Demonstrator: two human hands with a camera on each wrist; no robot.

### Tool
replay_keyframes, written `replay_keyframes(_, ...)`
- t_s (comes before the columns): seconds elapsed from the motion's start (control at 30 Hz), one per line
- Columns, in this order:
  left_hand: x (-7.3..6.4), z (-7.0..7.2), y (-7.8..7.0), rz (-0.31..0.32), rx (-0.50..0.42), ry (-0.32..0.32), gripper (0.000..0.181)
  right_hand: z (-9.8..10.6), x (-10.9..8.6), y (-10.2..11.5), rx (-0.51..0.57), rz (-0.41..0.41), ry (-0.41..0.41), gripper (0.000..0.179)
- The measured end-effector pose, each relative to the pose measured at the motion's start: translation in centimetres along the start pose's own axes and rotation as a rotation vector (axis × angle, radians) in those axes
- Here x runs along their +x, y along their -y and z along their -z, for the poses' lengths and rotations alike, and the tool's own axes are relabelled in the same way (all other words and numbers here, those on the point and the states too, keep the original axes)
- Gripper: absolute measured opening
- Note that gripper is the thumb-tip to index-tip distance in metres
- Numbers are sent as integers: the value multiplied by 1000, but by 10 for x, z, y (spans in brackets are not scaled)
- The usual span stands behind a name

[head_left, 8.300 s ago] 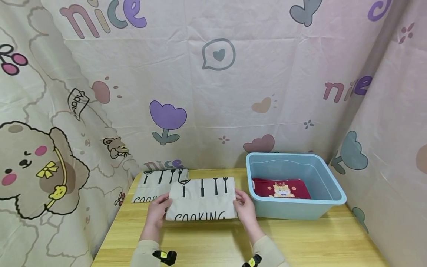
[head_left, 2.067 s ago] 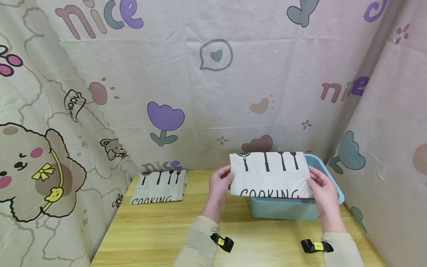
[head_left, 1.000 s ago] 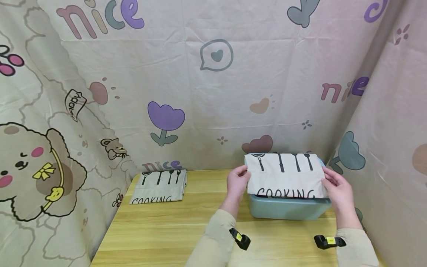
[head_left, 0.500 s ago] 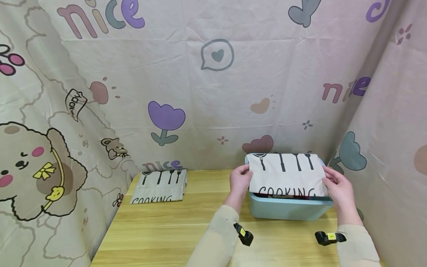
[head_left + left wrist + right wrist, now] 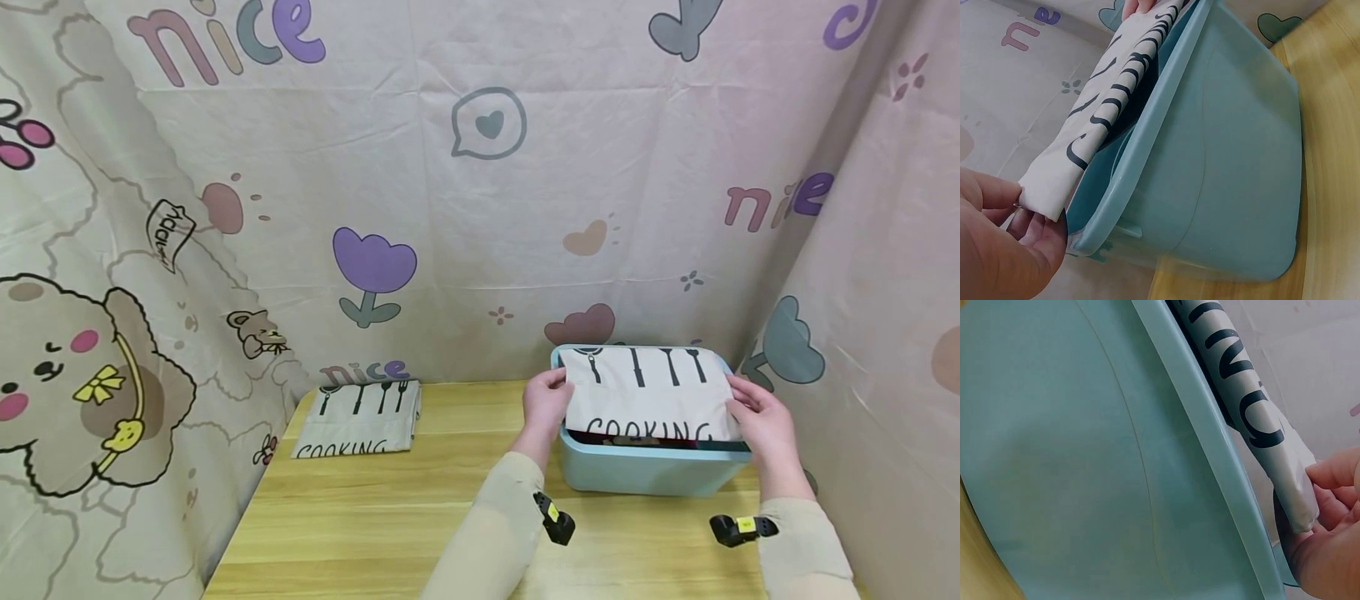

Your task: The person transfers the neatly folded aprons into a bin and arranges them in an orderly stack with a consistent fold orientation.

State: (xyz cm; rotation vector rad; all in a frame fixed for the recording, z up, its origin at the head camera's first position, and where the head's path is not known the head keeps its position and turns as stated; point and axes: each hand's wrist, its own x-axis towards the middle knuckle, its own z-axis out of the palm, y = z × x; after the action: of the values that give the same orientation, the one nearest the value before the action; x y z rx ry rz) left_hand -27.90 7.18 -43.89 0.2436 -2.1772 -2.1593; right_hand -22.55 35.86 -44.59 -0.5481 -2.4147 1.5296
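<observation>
A folded white cloth, printed with black utensils and the word COOKING, is held level over the mouth of a light blue plastic bin. My left hand pinches its left edge, thumb above and fingers beneath, as the left wrist view shows. At the opposite edge my right hand grips the cloth the same way. In the right wrist view, the cloth's front fold is just above the bin's rim. Under the cloth a strip of dark red fabric shows inside the bin; the rest is hidden.
A second folded cloth with the same print lies at the back left of the wooden table. Printed curtains hang behind and on both sides, close to the bin's back and right.
Both hands carried the cloth from the middle of the table rightward over the bin. In the last second it shifted slightly right and lower, uncovering some red fabric. The second cloth stayed put.
</observation>
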Motion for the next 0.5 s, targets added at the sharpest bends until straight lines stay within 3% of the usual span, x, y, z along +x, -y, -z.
replay_keyframes(0.5,2,-2,-3,50,58,23,31,0,6,-2,-27,-11,37,50)
